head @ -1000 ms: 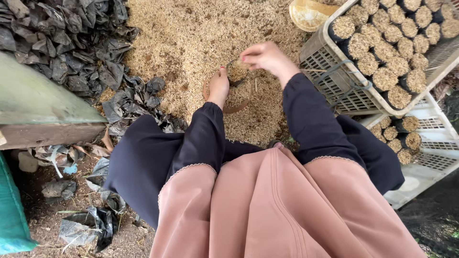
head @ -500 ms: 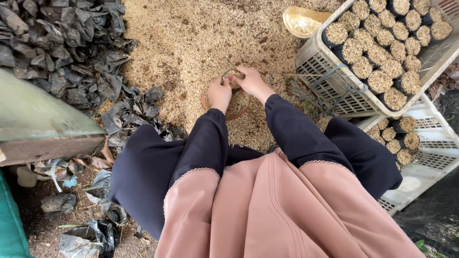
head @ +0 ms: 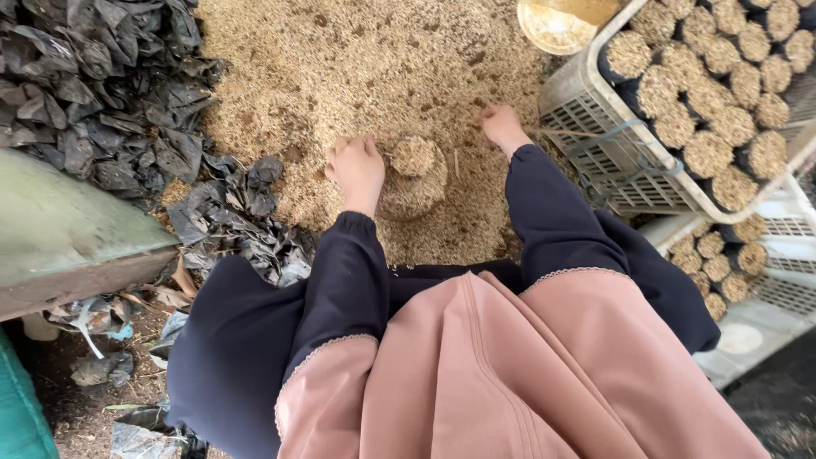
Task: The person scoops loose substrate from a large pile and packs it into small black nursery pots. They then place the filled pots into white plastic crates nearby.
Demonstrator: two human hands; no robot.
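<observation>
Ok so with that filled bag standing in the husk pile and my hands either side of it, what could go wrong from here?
1. The small filled bag stands on loose husk with only the left hand against it; it could tip and spill.
2. The right hand lies close to the grey crate; a quick reach might knock its wall.
3. The crate looks nearly full of filled bags, so squeezing another in may be tight.

You look down on bare dirt floor in daylight; left of the husk heap sits a green bench.
</observation>
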